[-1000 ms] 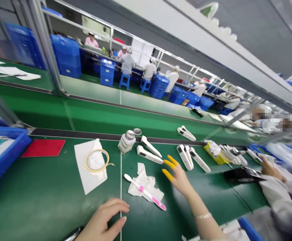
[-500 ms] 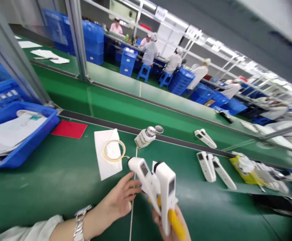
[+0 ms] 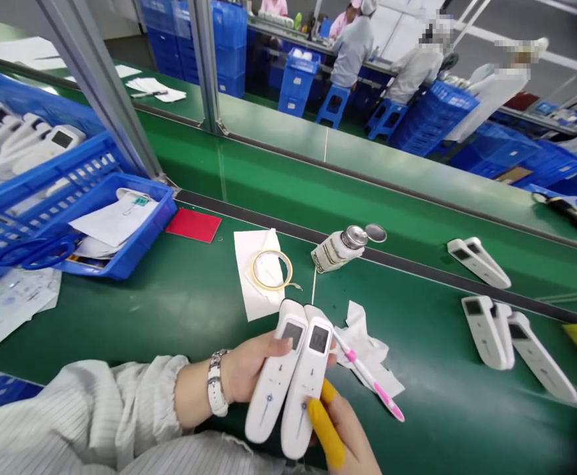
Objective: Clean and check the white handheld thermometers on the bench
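Observation:
Two white handheld devices with small grey screens lie side by side in my hands, screens facing up. My left hand [image 3: 249, 363] is closed round the left device [image 3: 274, 379], its thumb beside the screen. My right hand [image 3: 340, 422], with yellow covers on two fingers, grips the right device [image 3: 308, 389]. To the right of them a pink and white toothbrush [image 3: 365, 376] rests on a crumpled white tissue [image 3: 368, 336]. Just beyond the devices are a roll of yellowish tape [image 3: 288, 264] on white paper [image 3: 243, 264] and a bottle with a metal top [image 3: 338, 249].
Several more white devices [image 3: 486, 336] lie at the right. At the left stand a blue tray [image 3: 135, 260] with papers, a blue basket [image 3: 70, 171] of devices and blue scissors [image 3: 35, 253]. A red card [image 3: 194, 225] lies nearby. People sit at a far bench.
My left hand has taken hold of one device, and both are now upright side by side, screens up. The camera view has turned left and down, bringing the device basket and toothbrush into view.

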`<action>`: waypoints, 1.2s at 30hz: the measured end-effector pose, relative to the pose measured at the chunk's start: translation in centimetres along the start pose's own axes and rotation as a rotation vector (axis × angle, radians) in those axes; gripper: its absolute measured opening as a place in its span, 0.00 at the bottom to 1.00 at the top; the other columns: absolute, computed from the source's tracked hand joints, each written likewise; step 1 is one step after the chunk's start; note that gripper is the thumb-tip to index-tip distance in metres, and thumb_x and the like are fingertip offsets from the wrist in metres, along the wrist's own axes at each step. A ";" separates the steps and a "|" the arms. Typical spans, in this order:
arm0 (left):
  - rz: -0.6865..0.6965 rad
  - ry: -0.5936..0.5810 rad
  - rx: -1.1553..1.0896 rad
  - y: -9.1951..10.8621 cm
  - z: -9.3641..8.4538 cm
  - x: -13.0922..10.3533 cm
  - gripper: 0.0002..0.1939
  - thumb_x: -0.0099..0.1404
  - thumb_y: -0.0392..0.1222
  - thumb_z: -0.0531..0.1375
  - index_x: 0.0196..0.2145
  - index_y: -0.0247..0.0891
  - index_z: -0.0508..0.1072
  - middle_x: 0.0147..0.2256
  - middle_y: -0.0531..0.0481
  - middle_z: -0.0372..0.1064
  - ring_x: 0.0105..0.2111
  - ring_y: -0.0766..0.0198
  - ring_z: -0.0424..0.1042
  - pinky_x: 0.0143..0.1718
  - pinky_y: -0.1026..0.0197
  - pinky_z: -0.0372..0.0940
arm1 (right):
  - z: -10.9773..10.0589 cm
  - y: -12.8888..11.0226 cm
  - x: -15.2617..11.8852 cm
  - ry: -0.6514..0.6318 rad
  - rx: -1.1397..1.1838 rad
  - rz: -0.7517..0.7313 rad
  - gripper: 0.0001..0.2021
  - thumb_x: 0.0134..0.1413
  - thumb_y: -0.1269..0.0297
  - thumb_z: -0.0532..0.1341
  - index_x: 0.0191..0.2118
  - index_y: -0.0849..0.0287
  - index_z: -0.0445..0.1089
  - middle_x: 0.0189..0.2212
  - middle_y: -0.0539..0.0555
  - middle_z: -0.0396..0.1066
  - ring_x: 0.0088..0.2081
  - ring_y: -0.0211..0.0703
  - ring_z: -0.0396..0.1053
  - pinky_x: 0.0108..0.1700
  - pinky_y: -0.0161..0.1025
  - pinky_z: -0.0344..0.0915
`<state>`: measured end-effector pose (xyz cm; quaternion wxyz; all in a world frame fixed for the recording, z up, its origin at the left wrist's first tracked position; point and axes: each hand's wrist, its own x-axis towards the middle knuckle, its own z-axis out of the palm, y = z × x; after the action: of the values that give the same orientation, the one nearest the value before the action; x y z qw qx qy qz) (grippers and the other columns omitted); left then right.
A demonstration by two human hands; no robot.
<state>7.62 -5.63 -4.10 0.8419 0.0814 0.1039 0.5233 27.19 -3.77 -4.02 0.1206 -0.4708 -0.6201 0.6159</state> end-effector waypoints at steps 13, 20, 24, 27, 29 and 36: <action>-0.122 0.039 -0.274 0.8 1.8 -0.1 0.40 0.60 0.67 0.41 0.56 0.31 0.60 0.59 0.40 0.55 0.60 0.48 0.48 0.51 0.47 0.53 | -18.9 1.4 10.6 0.580 -1.192 -0.347 0.27 0.54 0.51 0.49 0.50 0.69 0.66 0.47 0.69 0.67 0.51 0.63 0.63 0.50 0.56 0.60; -0.108 0.112 -0.290 1.0 1.2 0.1 0.40 0.60 0.66 0.43 0.57 0.31 0.59 0.59 0.40 0.55 0.60 0.48 0.50 0.52 0.47 0.52 | -23.5 3.4 16.9 0.766 -1.154 -0.283 0.20 0.57 0.62 0.52 0.50 0.69 0.68 0.45 0.69 0.67 0.52 0.59 0.60 0.51 0.50 0.58; -0.098 0.125 -0.306 1.2 0.8 0.3 0.41 0.61 0.66 0.41 0.58 0.30 0.58 0.61 0.40 0.50 0.61 0.49 0.47 0.53 0.47 0.52 | -25.5 2.6 18.4 0.937 -1.092 -0.263 0.29 0.57 0.61 0.55 0.60 0.73 0.51 0.56 0.73 0.52 0.59 0.63 0.47 0.58 0.52 0.47; -0.094 0.154 -0.308 1.4 0.6 0.4 0.41 0.61 0.66 0.41 0.58 0.28 0.58 0.62 0.38 0.48 0.62 0.48 0.45 0.53 0.47 0.52 | -27.1 2.4 19.4 1.022 -1.033 -0.210 0.35 0.57 0.56 0.56 0.61 0.76 0.47 0.57 0.78 0.47 0.59 0.68 0.46 0.58 0.55 0.46; -0.081 0.182 -0.308 1.5 0.5 0.6 0.41 0.61 0.66 0.41 0.58 0.27 0.58 0.61 0.37 0.49 0.62 0.46 0.43 0.53 0.47 0.52 | -28.1 2.5 20.1 1.045 -1.002 -0.184 0.38 0.56 0.52 0.56 0.62 0.77 0.45 0.58 0.79 0.44 0.58 0.71 0.46 0.57 0.57 0.47; -0.046 0.296 -0.405 1.6 0.4 0.7 0.37 0.63 0.61 0.45 0.57 0.26 0.60 0.58 0.36 0.57 0.62 0.45 0.46 0.54 0.44 0.53 | -31.0 2.8 22.6 1.108 -1.021 -0.241 0.33 0.52 0.57 0.57 0.59 0.73 0.51 0.55 0.72 0.53 0.57 0.66 0.48 0.59 0.56 0.45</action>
<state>6.66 -4.28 -3.43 0.8284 -0.1689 0.1207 0.5203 39.10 32.37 -9.65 0.2480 -0.6374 -0.7238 -0.0909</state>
